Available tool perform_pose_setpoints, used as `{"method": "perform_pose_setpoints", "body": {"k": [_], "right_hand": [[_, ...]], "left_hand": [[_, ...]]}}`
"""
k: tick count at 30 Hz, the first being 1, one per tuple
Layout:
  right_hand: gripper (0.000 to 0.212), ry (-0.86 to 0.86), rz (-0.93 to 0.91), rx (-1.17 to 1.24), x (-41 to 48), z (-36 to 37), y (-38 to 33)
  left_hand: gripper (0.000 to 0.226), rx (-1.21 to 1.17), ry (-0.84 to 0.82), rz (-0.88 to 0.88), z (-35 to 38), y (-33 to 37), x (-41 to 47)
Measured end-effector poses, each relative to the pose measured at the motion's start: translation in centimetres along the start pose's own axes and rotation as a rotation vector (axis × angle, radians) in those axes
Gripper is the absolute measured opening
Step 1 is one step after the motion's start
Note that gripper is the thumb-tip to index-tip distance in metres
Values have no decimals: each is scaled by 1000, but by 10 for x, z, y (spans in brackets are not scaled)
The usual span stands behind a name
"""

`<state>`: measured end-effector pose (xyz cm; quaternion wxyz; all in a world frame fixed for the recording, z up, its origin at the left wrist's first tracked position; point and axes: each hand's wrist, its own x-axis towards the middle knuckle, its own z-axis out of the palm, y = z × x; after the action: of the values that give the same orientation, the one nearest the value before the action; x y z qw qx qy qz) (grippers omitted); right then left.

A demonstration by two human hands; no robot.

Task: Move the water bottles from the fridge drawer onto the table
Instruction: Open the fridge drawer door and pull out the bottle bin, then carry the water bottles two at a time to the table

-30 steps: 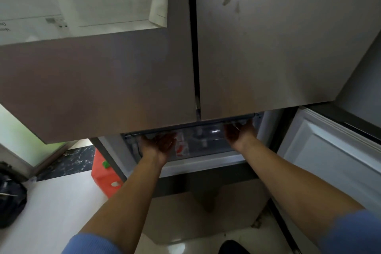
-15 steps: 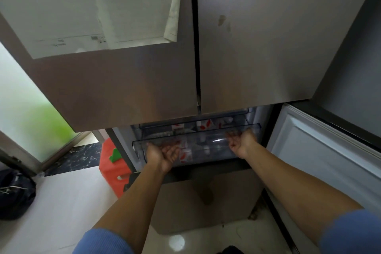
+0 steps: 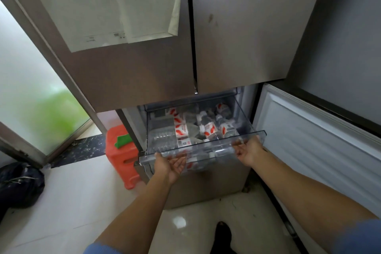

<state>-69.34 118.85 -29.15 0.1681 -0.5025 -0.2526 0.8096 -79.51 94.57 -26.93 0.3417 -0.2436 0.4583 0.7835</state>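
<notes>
Clear drawer standing out of fridge, bottles lying inside, left hand and right hand palm-up, gripping its front lip

Fridge doors: brushed metal, dull sheen.
Drawer: clear glossy plastic.
Water bottles: clear plastic, glossy printed labels.
Sheet, upper left: matt paper.
Floor: smooth glossy tile.
</notes>
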Motion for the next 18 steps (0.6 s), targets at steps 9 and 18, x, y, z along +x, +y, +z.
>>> {"method": "perform_pose_setpoints", "body": {"k": [9,18], "right_hand": [[33,-75,50,-151,-19,-37,-1],[45,-150,-13,-904,-61,-29,-29]], "left_hand": [[71,91,-1,-82,-14,-5,-25],[68,184,16,-45,-8,-8,-29]]}}
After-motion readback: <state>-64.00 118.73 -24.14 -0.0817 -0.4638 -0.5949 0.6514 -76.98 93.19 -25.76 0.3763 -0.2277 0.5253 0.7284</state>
